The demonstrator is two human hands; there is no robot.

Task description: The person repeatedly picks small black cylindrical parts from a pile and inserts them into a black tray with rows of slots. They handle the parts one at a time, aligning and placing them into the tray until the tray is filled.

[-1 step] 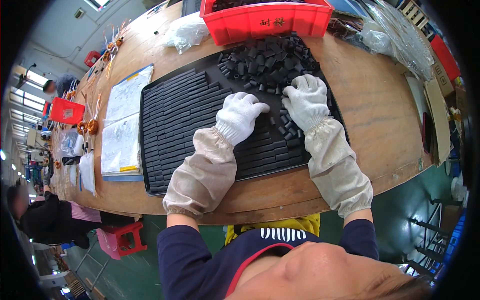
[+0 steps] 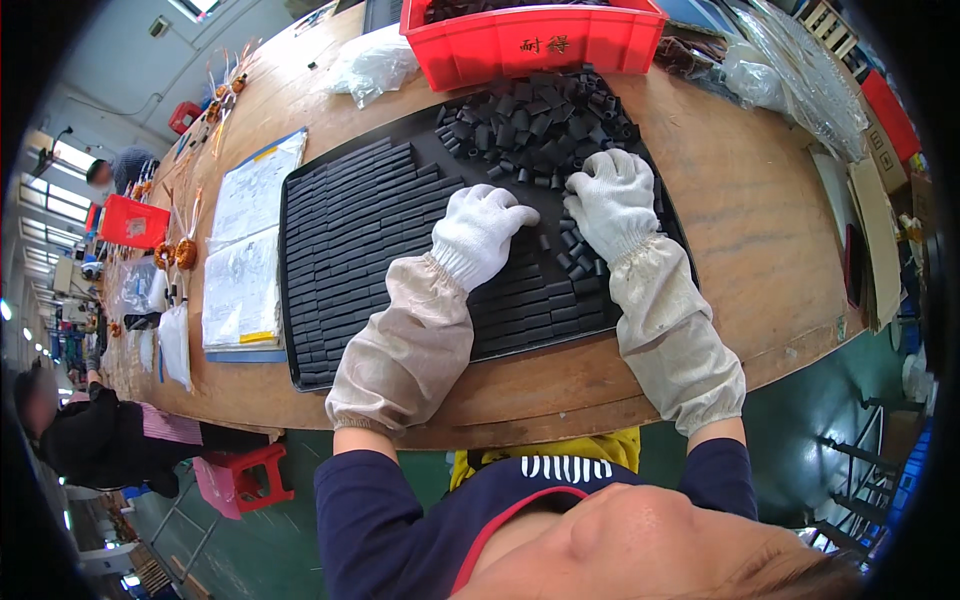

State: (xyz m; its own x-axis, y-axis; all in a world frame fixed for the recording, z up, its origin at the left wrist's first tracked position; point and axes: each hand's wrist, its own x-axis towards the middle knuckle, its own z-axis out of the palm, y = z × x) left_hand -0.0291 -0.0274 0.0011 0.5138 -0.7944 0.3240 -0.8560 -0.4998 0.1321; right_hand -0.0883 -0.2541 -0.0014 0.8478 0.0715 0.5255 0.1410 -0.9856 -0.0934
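A black tray point(image 2: 289, 300) holds short black tubes point(image 2: 350, 240) lined up in tight slanting rows. At its far right end more loose black tubes point(image 2: 540, 115) are heaped. My left hand point(image 2: 478, 232), in a white knit glove, rests over the rows near the middle; its fingers curl down and the thumb points right. Whatever lies under those fingertips is hidden. My right hand point(image 2: 612, 200), gloved the same way, bends its fingers at the near edge of the heap, and what they grip cannot be made out. A few scattered tubes point(image 2: 578, 255) lie between the hands.
Behind the tray stands a red bin point(image 2: 535, 50) of dark pieces. Left of the tray are papers in sleeves point(image 2: 245, 260); a clear plastic bag point(image 2: 370, 65) lies beyond. Plastic trays point(image 2: 800, 70) and cardboard point(image 2: 875, 230) crowd the right edge. Another person point(image 2: 110, 435) sits at left.
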